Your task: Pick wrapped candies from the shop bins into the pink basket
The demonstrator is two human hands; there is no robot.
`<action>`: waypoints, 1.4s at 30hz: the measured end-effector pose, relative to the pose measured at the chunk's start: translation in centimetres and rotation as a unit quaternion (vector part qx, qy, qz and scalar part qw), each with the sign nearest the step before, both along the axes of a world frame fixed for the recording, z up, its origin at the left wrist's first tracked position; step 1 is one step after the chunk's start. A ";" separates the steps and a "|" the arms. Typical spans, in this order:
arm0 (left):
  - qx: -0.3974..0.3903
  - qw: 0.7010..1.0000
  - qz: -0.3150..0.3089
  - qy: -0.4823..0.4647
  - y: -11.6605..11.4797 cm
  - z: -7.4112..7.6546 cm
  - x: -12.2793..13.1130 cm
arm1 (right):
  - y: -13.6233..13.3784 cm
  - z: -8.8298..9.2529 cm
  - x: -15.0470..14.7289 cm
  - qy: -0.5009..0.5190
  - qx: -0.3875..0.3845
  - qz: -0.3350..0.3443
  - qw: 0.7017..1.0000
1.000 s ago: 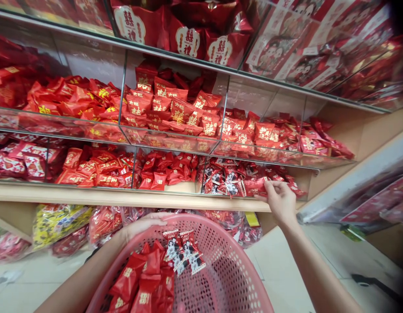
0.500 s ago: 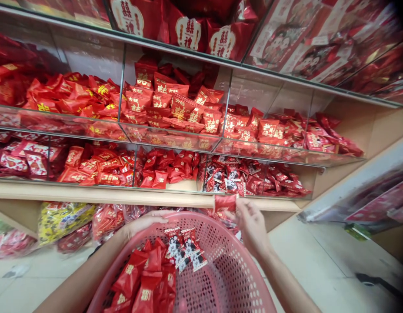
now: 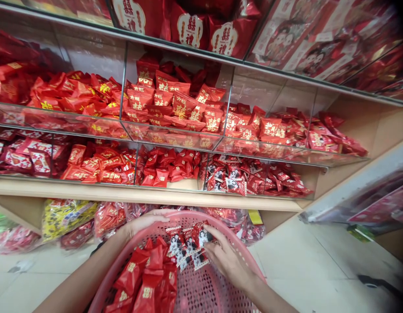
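A pink perforated plastic basket (image 3: pixel 248 257) is in front of me, below the shelves. My left hand (image 3: pixel 148 221) is closed over its far left rim. Inside the basket, my right hand (image 3: pixel 225 258) pinches a small red candy packet (image 3: pixel 202 234) with a black-and-white couple print between thumb and fingers. That packet is right beside a few matching couple-print packets (image 3: pixel 177 247). Plain red packets with gold characters (image 3: pixel 148 284) are heaped in the basket's left half. The basket's near side is cut off by the frame.
Glass-fronted shelf bins hold many red sweets, among them couple-print packets (image 3: pixel 235 184) and gold-lettered packets (image 3: pixel 183 108). A wooden ledge (image 3: pixel 90 191) runs above the basket's far rim. Under it lie bagged sweets, one bag yellow (image 3: pixel 66 217). Floor tiles (image 3: pixel 305 261) are at the right.
My right hand has moved from near the shelf ledge down and left into the basket, carrying the candy packet. My left hand stays on the rim.
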State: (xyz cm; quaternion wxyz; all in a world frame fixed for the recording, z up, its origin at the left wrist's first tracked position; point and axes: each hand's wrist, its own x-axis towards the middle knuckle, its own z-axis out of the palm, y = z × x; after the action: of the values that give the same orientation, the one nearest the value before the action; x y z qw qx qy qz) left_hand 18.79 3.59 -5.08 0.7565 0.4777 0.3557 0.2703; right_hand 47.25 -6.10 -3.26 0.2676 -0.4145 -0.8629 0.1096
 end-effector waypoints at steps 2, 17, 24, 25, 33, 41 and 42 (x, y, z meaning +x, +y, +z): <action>-0.002 1.000 0.000 0.000 0.0 0.0 0.0 | 0.3 -0.3 -0.3 -0.006 0.000 0.026 1.000; -0.026 0.999 -0.006 -0.033 -0.5 0.6 0.3 | 2.5 -2.5 -3.2 -0.075 -0.081 0.044 0.993; -0.028 0.999 -0.014 -0.043 -0.4 0.5 0.2 | 2.3 -2.8 -3.4 -0.061 -0.133 0.027 0.989; -0.030 0.998 -0.014 -0.047 -0.4 0.5 0.2 | 2.3 -2.9 -3.5 -0.074 -0.112 0.037 0.990; -0.042 0.998 -0.010 -0.052 -0.4 0.1 0.2 | 2.0 -0.8 -2.9 -0.122 0.073 0.061 0.988; -0.017 1.000 -0.019 -0.014 -0.2 0.1 0.0 | 7.4 7.0 3.1 -0.116 0.188 -0.109 0.969; -0.015 1.000 -0.018 -0.012 -0.1 0.1 0.0 | 8.2 7.8 4.0 -0.137 0.189 -0.126 0.964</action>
State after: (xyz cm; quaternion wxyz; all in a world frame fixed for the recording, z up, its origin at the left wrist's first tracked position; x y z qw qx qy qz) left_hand 18.79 3.47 -5.01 0.7725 0.4696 0.3417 0.2569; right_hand 51.21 2.06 4.53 0.2320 -0.4726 -0.8373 -0.1473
